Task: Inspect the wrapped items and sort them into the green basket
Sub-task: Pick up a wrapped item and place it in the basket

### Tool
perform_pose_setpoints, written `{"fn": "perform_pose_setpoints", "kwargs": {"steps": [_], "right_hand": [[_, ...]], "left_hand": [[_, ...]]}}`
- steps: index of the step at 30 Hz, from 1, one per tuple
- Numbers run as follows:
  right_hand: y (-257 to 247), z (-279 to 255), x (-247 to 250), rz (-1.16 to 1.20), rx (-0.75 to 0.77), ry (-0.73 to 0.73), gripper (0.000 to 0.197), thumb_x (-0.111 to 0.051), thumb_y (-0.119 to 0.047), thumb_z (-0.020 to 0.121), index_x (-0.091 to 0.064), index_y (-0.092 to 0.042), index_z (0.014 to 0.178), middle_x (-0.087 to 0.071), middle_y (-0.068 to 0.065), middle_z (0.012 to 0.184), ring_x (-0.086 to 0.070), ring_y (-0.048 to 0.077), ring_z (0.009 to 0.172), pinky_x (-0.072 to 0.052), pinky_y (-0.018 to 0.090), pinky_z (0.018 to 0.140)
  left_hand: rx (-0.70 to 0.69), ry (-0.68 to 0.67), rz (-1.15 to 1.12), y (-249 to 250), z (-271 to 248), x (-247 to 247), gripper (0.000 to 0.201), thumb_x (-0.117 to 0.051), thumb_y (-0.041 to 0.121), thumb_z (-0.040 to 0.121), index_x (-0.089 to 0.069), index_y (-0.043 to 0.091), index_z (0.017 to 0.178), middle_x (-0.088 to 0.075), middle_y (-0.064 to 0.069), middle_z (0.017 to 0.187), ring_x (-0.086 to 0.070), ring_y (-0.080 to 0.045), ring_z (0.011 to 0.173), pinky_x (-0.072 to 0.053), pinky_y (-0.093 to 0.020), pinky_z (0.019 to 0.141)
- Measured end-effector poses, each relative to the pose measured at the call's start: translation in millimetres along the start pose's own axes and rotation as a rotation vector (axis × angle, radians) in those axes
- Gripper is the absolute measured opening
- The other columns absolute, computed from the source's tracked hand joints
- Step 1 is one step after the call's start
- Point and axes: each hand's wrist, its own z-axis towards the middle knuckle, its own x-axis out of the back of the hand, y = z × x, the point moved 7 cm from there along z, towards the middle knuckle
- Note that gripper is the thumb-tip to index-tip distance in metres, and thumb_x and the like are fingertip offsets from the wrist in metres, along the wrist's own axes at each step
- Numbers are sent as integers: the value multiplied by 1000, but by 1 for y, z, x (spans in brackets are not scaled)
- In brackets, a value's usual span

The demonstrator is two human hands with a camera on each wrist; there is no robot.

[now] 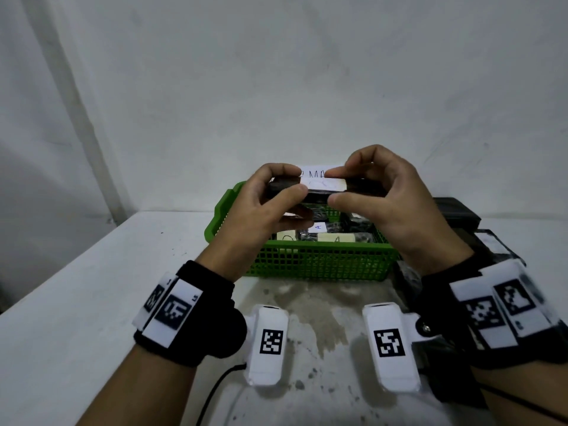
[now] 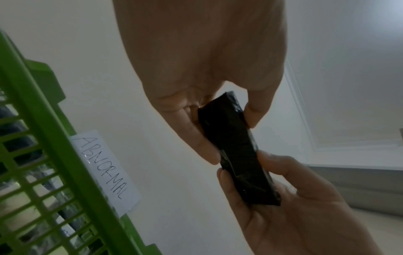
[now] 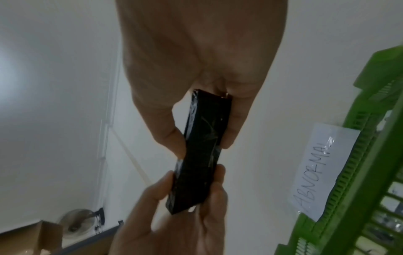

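Your left hand and right hand each pinch one end of the black wrapped bar, thumb against fingers, holding it level above the green basket. It looks stiff and light, its glossy film likely slippery, so keep gripping the narrow edges near both ends. Beyond, the "ABNORMAL" label marks the basket's far rim.

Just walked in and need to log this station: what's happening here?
A person holds one black wrapped item in the air with both hands, left hand and right hand each pinching an end, apparently inspecting it. It hovers above the green basket, which carries an ABNORMAL label and already holds several wrapped items. More dark items lie right of the basket.
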Motion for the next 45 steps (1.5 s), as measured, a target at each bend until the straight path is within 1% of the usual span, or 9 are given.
{"fn": "perform_pose_setpoints", "kwargs": {"steps": [4,9,15,20,27,32,36,41,45], "right_hand": [[13,-1,-5,-41,-121,-40,49,-82,-34,77,-59,-27,119,-69,-3,117,-71,18,103,-61,41,86],[15,-1,-2,130,-221,-4,27,-73,-4,87,-64,-10,112,-71,9,91,-74,28,67,-64,39,67],[11,-1,0,51,-166,25,29,-77,-5,84,-65,-12,111,-72,7,91,-76,26,69,-64,45,71],[14,-1,6,93,-186,73,45,-75,-6,86,-55,-13,126,-72,6,104,-72,17,70,-63,39,68],[19,0,-8,-15,-128,-110,49,-70,-13,91,-53,-21,136,-68,-1,125,-70,17,108,-60,32,85],[23,-6,-17,-192,-185,-248,97,-76,-71,68,-30,-50,150,-34,-13,161,-36,7,145,-37,39,116],[29,-13,-32,-141,-226,-425,121,-83,-65,59,-11,-52,155,-19,-9,167,-16,1,152,-24,38,124],[31,-13,-32,-66,-191,-433,126,-86,-47,54,-10,-46,156,-52,-21,141,-52,-2,132,-36,40,118],[25,-10,-31,-139,-61,-310,123,-83,-39,53,-12,-43,153,-49,-14,137,-66,7,114,-52,43,105]], "left_hand": [[-24,-17,-18,4,0,2,36,-55,-12,92,-55,11,119,-64,-6,101,-70,-15,82,-60,-29,71],[-63,-9,-10,4,1,1,25,-61,-1,94,-57,9,116,-65,3,90,-70,-12,83,-59,-26,70],[-52,17,20,1,3,5,21,-63,0,93,-60,8,113,-64,-4,94,-69,-15,78,-59,-26,64],[126,-49,-328,-3,4,8,33,-49,25,90,-71,6,106,-67,-15,115,-67,-32,103,-61,-35,67],[400,-304,-523,-22,-12,-16,36,-76,30,78,-74,6,105,-70,-21,97,-71,-30,61,-61,-27,54],[372,-196,-529,-25,-4,-10,40,-65,34,86,-63,6,114,-70,-17,92,-70,-25,69,-61,-25,56],[410,-151,-404,-23,-4,-12,48,-64,38,81,-63,12,122,-64,-16,101,-63,-22,84,-59,-21,53],[425,-275,-281,-19,-10,-27,52,-61,41,79,-67,10,120,-73,-9,97,-72,-12,71,-60,-22,62],[395,-272,-230,-19,-9,-25,61,-63,39,82,-60,4,131,-73,-13,111,-71,-15,81,-62,-26,70]]}}
